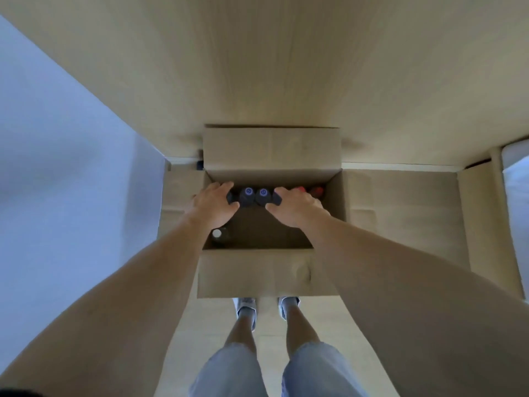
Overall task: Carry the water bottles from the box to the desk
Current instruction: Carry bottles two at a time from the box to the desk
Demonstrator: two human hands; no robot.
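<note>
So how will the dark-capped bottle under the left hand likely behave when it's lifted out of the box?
The left hand grips the bottle by its cap end alone, so it may swing or slip. Bottles packed right beside it could get nudged. Its weight is hard to judge: the body is hidden in the box, so fill level can't be seen.

Much of the box's contents is out of sight

The hands [213, 204] [294, 206] cover two dark bottle caps [230, 197] mid-frame; bottle bodies are lost in the box's [266, 270] shadow; the red caps [316, 191] are blurred.

Pale wooden floor [286, 67], bluish-white wall [57, 138] at left, soft daylight.
</note>
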